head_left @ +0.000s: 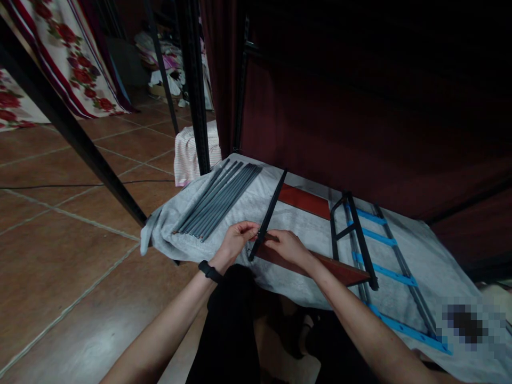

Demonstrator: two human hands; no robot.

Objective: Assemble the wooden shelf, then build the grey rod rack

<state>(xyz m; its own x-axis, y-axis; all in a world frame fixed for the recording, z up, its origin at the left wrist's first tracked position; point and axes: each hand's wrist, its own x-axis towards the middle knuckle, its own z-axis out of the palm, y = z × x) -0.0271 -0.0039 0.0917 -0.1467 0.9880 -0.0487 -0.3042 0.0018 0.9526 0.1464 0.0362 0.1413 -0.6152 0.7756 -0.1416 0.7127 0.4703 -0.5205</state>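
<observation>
Both my hands meet at the near end of a long black metal bar (272,205) that lies across a reddish-brown wooden board (304,201) on a grey cloth (256,205). My left hand (237,238), with a black band on the wrist, pinches the bar's end from the left. My right hand (288,247) rests on the board just right of the bar, fingers curled toward the bar's end. What the fingertips hold between them is too small to see.
A bundle of several grey metal rods (218,200) lies on the cloth to the left. A black frame with blue straps (374,250) lies to the right. Black upright posts (196,85) and a dark red curtain (360,117) stand behind. Tiled floor (60,256) spreads left.
</observation>
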